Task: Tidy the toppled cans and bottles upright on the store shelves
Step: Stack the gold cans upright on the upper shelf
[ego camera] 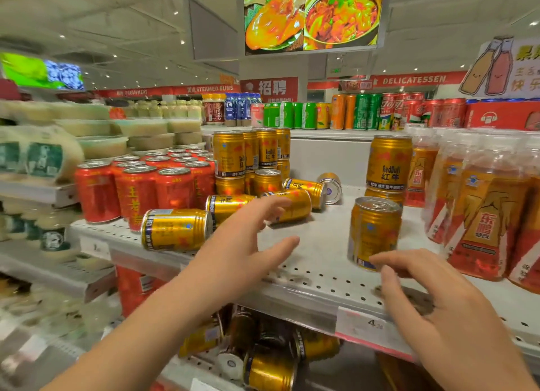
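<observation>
Several gold Red Bull cans lie toppled on the perforated white shelf (318, 262): one at the front left (175, 229), one behind it (228, 206), one in the middle (292, 208), two further back (306, 187) (331, 187). One gold can (374, 229) stands upright near the front, and a stacked pair (390, 164) stands behind it. My left hand (248, 238) hovers open, fingers spread, just in front of the middle toppled can. My right hand (432, 297) is open, its fingertips close to the upright can's base; I cannot tell if they touch.
Upright red cans (137, 191) fill the shelf's left, stacked gold cans (245, 156) stand behind. Orange bottled drinks (482, 209) crowd the right. More gold cans (268, 370) lie jumbled on the shelf below. A price tag (368, 326) hangs on the shelf edge.
</observation>
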Available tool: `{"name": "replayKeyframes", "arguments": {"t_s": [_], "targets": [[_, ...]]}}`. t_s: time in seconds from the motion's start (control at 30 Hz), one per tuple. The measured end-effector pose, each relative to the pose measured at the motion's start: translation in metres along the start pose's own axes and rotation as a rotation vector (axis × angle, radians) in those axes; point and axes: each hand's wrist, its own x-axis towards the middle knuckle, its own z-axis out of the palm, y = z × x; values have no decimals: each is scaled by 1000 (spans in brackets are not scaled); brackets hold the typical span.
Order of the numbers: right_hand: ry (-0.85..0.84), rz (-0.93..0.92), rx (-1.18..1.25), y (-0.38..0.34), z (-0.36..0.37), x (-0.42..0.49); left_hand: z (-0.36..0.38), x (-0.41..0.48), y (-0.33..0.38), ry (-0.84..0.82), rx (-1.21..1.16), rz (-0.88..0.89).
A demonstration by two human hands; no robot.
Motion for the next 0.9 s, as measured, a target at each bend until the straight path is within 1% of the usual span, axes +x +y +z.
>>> {"name": "replayKeyframes", "arguments": {"t_s": [0.07,0.13,0.23,0.33,0.4,0.53,0.7,0.8,0.9], "targets": [[4,-67,10,-21,16,11,-36,-11,-23,37,119,36],[-30,-139,29,-46,37,27,-67,-18,-44,49,242,70],[-90,-227,-4,-76,78,57,-102,-26,-73,10,414,108],[-166,-229,-133,-87,116,90,-122,-32,-96,-81,547,140],[-212,-206,-233,-89,137,111,-128,-35,-108,-127,607,201],[-299,-200,-404,-87,168,142,-125,-30,-125,-138,640,274],[-404,-107,-455,-78,187,149,-117,-20,-133,-73,597,292],[-408,-70,-462,-77,188,148,-113,-15,-136,-65,627,318],[-369,-110,-542,-83,184,146,-114,-11,-140,-77,611,332]]}}
